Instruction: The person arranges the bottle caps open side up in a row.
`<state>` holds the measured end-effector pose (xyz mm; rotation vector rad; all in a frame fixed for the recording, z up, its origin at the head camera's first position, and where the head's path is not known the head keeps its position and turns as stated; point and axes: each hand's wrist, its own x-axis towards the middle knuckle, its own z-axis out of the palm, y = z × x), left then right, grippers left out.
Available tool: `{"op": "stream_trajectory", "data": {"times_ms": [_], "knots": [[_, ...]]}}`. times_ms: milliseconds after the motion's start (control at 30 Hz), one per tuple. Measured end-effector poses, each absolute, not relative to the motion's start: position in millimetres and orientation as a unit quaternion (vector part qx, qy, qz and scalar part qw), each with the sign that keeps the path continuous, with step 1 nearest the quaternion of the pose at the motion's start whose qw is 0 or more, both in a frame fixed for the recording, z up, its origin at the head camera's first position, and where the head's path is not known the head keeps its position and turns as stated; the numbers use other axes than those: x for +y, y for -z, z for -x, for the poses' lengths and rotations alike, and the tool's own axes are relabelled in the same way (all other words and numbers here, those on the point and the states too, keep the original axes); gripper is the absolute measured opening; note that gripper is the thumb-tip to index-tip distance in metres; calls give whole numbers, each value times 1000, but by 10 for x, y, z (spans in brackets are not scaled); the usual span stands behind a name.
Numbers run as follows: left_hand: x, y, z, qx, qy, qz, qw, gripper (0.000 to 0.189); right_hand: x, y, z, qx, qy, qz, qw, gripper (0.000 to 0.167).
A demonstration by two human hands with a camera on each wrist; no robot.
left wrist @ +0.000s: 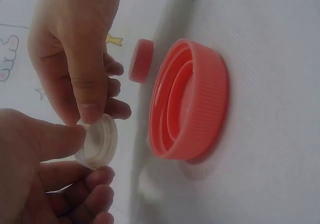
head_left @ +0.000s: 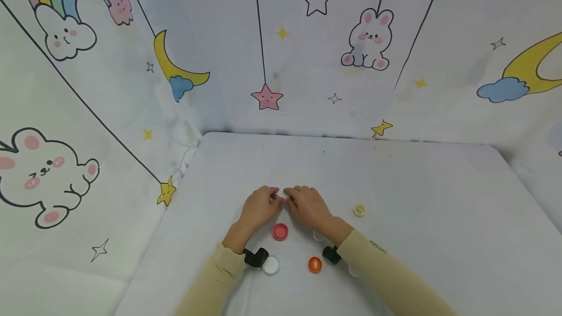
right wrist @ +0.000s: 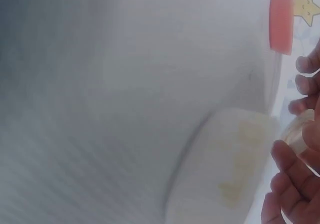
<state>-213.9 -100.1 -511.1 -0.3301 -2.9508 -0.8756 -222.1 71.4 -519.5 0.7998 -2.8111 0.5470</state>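
Both hands meet near the middle of the table, around a small translucent white bottle cap (left wrist: 102,141). The left hand (head_left: 260,207) pinches its lower side in the left wrist view, thumb on its face. From the other side the right hand (head_left: 309,208) grips it between thumb and fingers. In the right wrist view the cap (right wrist: 298,134) is partly covered by fingers. In front of the hands, a red ridged cap (left wrist: 205,102) lies with its hollow side showing. Beyond it stands a smaller-looking red cap (left wrist: 142,61), seen side-on.
A white cap (head_left: 271,265) lies by the left wrist, an orange cap (head_left: 314,264) between the forearms. A yellow cap (head_left: 359,210) is right of the right hand. Pale caps (head_left: 318,236) sit partly under the right arm. A printed cloth wall (head_left: 298,62) borders the table (head_left: 430,199).
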Motion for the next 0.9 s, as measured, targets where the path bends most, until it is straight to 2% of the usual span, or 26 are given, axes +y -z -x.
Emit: {"op": "stream_trajectory", "data": {"times_ms": [233, 733, 900], "knots": [[-1001, 5097, 2119, -941, 319, 105, 43, 28, 709, 5187, 2187, -941, -208, -259, 71, 26], [-1005, 5044, 2075, -916, 384, 95, 62, 26, 742, 5061, 2135, -931, -258, -241, 92, 24], [-1011, 5059, 2076, -903, 418, 81, 55, 24, 752, 5074, 2118, -928, -271, -242, 84, 30]]}}
